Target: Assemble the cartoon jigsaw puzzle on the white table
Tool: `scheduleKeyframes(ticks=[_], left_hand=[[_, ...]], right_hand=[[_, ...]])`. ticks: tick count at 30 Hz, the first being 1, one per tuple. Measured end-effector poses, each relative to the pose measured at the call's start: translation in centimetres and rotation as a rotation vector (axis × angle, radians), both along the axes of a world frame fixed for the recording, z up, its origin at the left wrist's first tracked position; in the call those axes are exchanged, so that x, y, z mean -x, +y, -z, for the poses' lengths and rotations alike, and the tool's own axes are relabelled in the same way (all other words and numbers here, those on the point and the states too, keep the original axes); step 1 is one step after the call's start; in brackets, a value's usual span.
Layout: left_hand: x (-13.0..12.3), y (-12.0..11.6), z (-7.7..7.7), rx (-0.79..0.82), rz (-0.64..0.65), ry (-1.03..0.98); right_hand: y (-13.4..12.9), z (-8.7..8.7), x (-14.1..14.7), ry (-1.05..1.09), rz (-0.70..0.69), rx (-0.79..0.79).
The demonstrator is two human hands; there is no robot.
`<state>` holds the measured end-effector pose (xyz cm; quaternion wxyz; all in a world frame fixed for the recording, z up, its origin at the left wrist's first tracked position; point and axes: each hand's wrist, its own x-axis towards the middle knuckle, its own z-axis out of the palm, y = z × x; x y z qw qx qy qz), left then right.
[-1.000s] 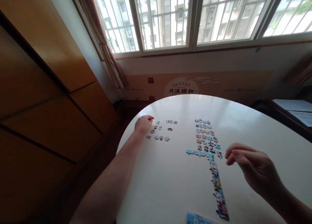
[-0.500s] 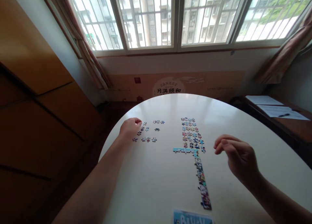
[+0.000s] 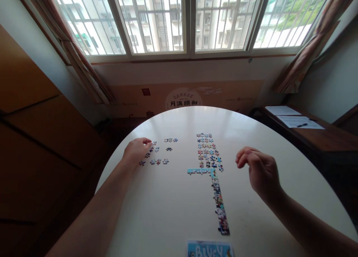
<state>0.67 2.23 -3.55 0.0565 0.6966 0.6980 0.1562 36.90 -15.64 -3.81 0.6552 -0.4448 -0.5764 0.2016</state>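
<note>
Nearest: blue printed sheet or box top [image 3: 210, 248], "BLUEY" lettering, cut off by the bottom of the view, on the white table [image 3: 156, 205]. Can't tell which of the two it is.

Just beyond it, the joined puzzle strip [image 3: 219, 203]: long leg runs away from the viewer, short light-blue leg turns left at the far end. L-shaped corner, lying flat.

Right hand [image 3: 261, 171] is over the table, right of the strip's far end. Fingers curled in, grip narrow, no piece visible in it.

Loose block [image 3: 206, 146] of puzzle pieces sits just past the short leg, in rough rows, near ones close to the corner.

Left group [image 3: 169, 149] of loose pieces lies well apart from the block, small clusters and singles. Left hand [image 3: 135, 152] is at its left edge, thumb and index close together by a piece. Grip narrow; can't tell if it's closed on that piece.

Beyond the table, right side: brown desk [image 3: 332, 139] with white papers [image 3: 300, 122] and a dark pen [image 3: 302, 125]. Behind: wall banner [image 3: 125, 95], then barred window [image 3: 156, 22] between tied curtains [image 3: 84, 70].
</note>
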Motion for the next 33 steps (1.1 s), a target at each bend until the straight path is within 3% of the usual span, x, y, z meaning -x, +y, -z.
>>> scheduleKeyframes(ticks=[10, 33], left_hand=[[-0.25, 0.31, -0.05, 0.006, 0.023, 0.038], [0.30, 0.75, 0.45, 0.010, 0.036, -0.012]], right_hand=[[0.75, 0.52, -0.28, 0.129, -0.002, 0.032], [0.75, 0.74, -0.19, 0.115, -0.009, 0.061]])
